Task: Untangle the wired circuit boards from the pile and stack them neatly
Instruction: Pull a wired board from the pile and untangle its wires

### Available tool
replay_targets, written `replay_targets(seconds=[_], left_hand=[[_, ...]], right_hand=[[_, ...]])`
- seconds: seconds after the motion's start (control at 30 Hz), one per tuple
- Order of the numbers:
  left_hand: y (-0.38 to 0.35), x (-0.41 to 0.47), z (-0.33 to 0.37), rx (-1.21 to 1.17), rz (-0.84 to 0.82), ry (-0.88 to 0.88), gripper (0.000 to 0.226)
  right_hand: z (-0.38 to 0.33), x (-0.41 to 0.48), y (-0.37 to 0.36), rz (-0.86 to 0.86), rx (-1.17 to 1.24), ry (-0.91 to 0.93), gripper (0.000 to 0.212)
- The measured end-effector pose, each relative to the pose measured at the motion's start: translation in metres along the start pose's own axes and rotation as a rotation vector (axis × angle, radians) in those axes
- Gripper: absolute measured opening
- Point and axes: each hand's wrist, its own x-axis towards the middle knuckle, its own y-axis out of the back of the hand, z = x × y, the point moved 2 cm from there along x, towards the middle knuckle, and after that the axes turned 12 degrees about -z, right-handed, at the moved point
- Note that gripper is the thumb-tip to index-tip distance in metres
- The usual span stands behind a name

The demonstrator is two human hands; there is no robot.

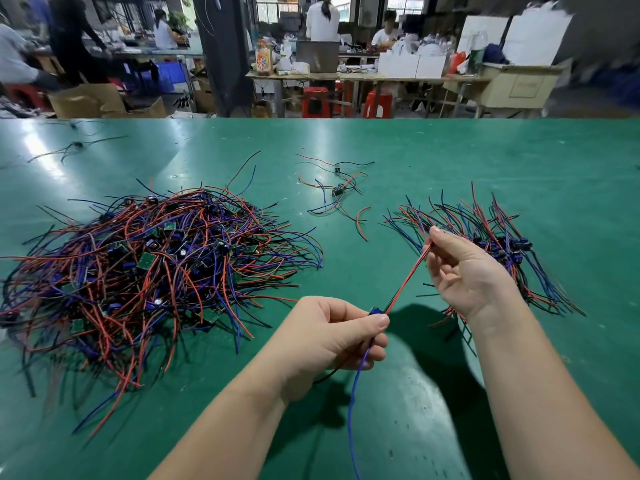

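board (pixel 376 311) pinched in our left hand (pixel 332 337), right hand (pixel 464 271) pinching its red wire (pixel 405 282) taut, over surface (pixel 450 150) between pile (pixel 145 265) and stack (pixel 502 244). we should smooth wires straight, then lay it parallel on the stack.

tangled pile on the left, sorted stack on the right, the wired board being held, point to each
Tangled pile of red, blue, black wired boards (pixel 149 268): head view, heap's middle.
Sorted stack of wired boards (pixel 509 249): head view, clustered boards.
Held red-wired board (pixel 375 310): head view, blue component.
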Motion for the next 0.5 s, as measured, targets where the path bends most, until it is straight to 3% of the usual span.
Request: replay_targets(seconds=[0.13,0.23,0.3,0.37,0.5], left_hand=[[0.004,-0.001,0.0,-0.064,-0.021,0.008,0.02],[0.008,-0.003,0.006,-0.16,-0.064,-0.073,0.021],[0.013,-0.004,0.012,-0.28,-0.045,-0.138,0.024],[0.017,-0.003,0.016,-0.443,-0.019,-0.187,0.022],[0.019,-0.004,0.02,-0.642,0.022,-0.166,0.016]], right_hand=[[0.002,0.0,-0.002,0.022,0.087,0.024,0.017],[0.003,0.002,-0.005,-0.052,0.107,0.045,0.038],[0.008,0.001,-0.01,-0.18,-0.018,-0.002,0.041],[0.02,-0.004,-0.018,-0.34,-0.233,-0.028,0.021],[0.054,-0.019,-0.04,-0.687,-0.63,-0.005,0.043]])
